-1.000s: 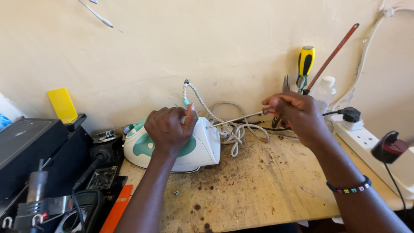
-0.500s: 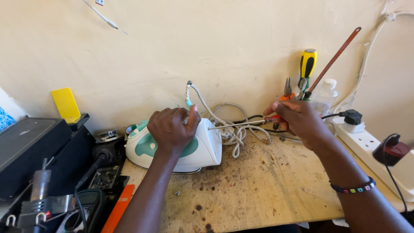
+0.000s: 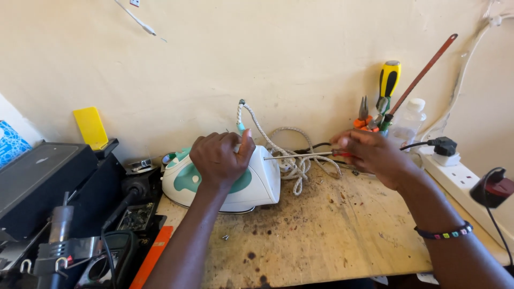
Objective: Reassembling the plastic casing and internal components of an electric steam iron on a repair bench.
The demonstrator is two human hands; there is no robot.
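A white and green clothes iron point(image 3: 257, 184) lies on the stained wooden bench point(image 3: 326, 235), its braided white cord point(image 3: 292, 160) coiled behind it. My left hand point(image 3: 218, 159) grips the top of the iron, thumb up near the cord's entry. My right hand point(image 3: 369, 152) holds a screwdriver point(image 3: 300, 156) with a red handle; its long metal shaft points left and its tip touches the rear face of the iron.
Pliers, a yellow-handled screwdriver point(image 3: 388, 80) and a long red rod lean against the wall beside a clear bottle point(image 3: 408, 122). A white power strip point(image 3: 460, 179) with plugs lies at right. Dark equipment, a heat gun point(image 3: 56, 235) and a yellow card point(image 3: 91, 127) crowd the left.
My right hand reached to the tools at the back, took up the screwdriver and brought its tip to the rear of the iron. My left hand stayed on the iron.
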